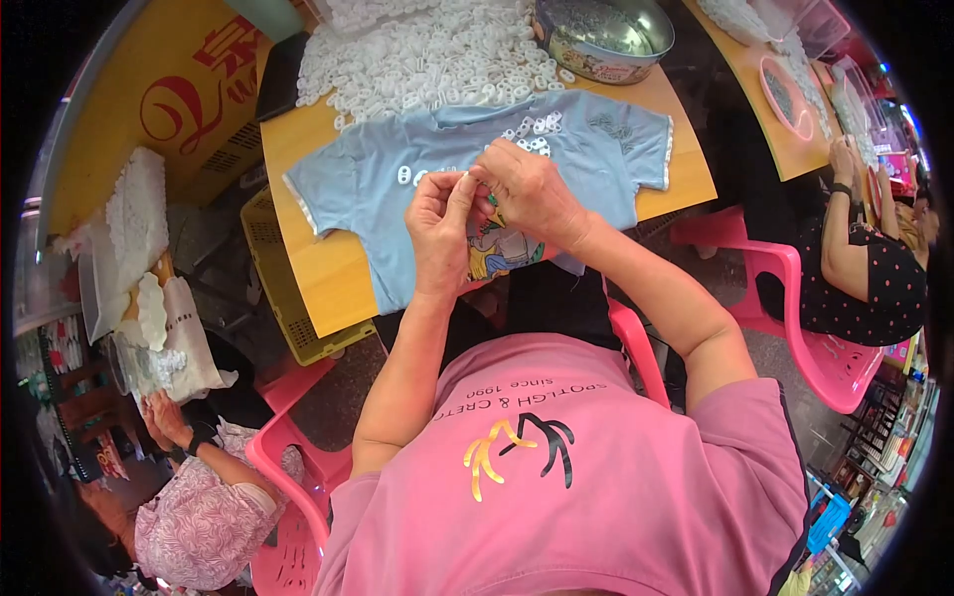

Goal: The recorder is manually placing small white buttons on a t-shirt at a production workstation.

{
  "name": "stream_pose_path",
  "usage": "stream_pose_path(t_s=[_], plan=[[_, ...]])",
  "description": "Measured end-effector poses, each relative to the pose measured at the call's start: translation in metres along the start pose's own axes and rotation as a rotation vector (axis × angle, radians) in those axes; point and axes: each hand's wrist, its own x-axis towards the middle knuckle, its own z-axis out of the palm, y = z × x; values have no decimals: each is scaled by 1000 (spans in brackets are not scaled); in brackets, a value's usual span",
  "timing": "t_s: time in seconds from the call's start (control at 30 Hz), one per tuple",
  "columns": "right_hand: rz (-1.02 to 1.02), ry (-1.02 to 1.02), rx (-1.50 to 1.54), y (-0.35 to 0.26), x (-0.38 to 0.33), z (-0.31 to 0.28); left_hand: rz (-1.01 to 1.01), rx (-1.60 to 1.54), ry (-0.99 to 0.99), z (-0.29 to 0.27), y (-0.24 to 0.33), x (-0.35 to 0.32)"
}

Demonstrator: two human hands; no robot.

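Left hand [440, 221]: fingers pinched together on a small white plastic piece [467, 177].
Right hand [529, 189]: grip closed on the same piece.
Light blue cotton T-shirt [378, 179]: spread on the wooden tabletop [318, 268], beneath both hands.
Heap of white plastic rings [417, 60]: behind the shirt.

A big yellow cardboard box with red writing [169, 99] stands at the far left, beside the wooden table. Just below it sits a clear plastic bag full of small white pieces [134, 214]. Next to that bag stands a white paper bag with dark print [189, 338], close to another person's hands. At the top of the table is a round metal tin with a colourful picture band around its side [603, 40]. On the far right, near a seated person, a small bright pink screen [897, 169] glows, too blurred to make out.
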Motion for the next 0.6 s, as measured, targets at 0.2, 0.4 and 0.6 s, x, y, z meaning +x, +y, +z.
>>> stream_pose_path(t_s=[0.2,0.4,0.6], plan=[[25,-101,63,13,9,-21,-34,-22,-11,3,5,0],[-72,-190,35,12,11,-19,-27,-4,-30,0,4,-1],[-157,-162,83,13,12,-12,-18,-5,-46,0,5,-1]])
